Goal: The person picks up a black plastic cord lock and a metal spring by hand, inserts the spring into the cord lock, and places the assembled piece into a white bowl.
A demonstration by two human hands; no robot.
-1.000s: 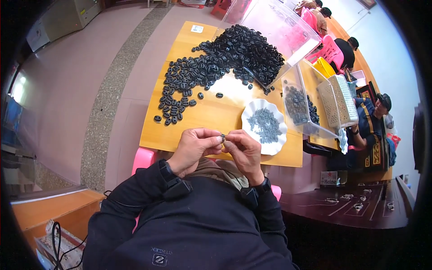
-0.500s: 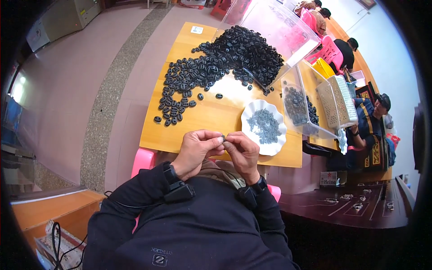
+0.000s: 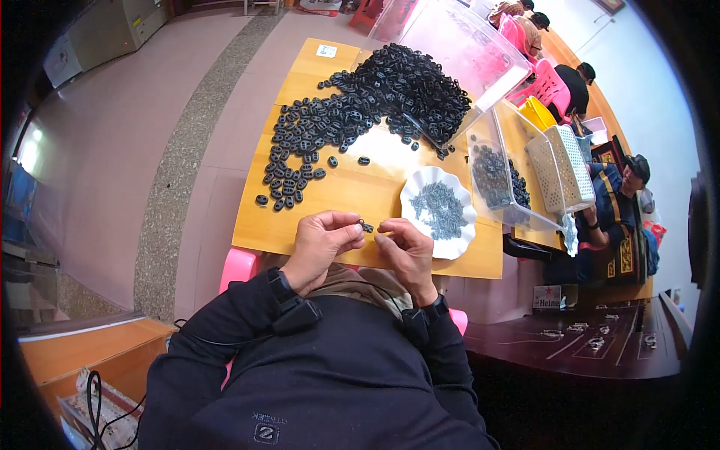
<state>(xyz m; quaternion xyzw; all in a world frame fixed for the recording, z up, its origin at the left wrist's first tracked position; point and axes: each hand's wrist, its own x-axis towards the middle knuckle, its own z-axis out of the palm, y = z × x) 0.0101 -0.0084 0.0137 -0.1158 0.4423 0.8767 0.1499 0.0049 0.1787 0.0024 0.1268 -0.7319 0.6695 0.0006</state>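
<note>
Just beyond the near table edge, my left hand (image 3: 322, 244) pinches a small black oval plastic piece with holes (image 3: 366, 226) between thumb and finger. My right hand (image 3: 409, 251) is close by on its right, thumb and index finger slightly apart and off the piece; I see nothing between them. Beside the right hand stands a white scalloped plate (image 3: 410, 238) with many small grey slender parts (image 3: 439, 210), too small to make out. Farther off lies a large heap of similar black oval pieces (image 3: 409, 86), with looser ones (image 3: 300, 142) spread to the left.
A big clear plastic bin (image 3: 495, 94) lies tipped behind the heap. To the right are a smaller clear bin (image 3: 517, 206) holding black pieces, a beige perforated basket (image 3: 551, 176) and a yellow container (image 3: 538, 112). A person (image 3: 619, 195) sits at right; others are farther back.
My right hand has drawn slightly away from the black piece, which both hands' fingertips met on before. The left hand has shifted a little left, keeping hold of it.
</note>
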